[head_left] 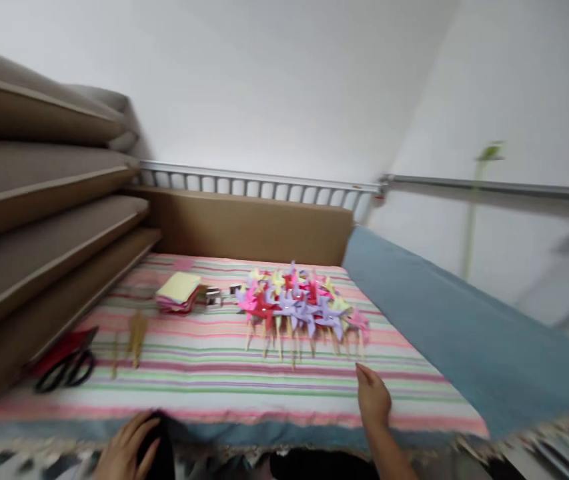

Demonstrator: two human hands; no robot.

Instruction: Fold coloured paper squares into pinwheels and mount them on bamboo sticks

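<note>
A heap of paper pinwheels (294,303) in purple, pink, red and yellow lies on the striped cloth (224,393), their thin sticks towards me. My right hand (374,398) is just in front of the heap's right end, apart from the sticks. Its fingers are curled together and nothing shows in them. At the near edge, my left hand (125,448) rests with fingers apart on something black, perhaps my knee. A pair of black-handled scissors (67,370) lies at the left, beside several thin sticks (137,337). Stacked coloured paper squares (179,292) sit farther back.
Large beige cushions (44,173) are piled along the left side. A brown board (244,223) and white railing (259,183) stand at the back. Blue fabric (464,320) slopes along the right. Small shiny items (213,297) lie beside the paper stack.
</note>
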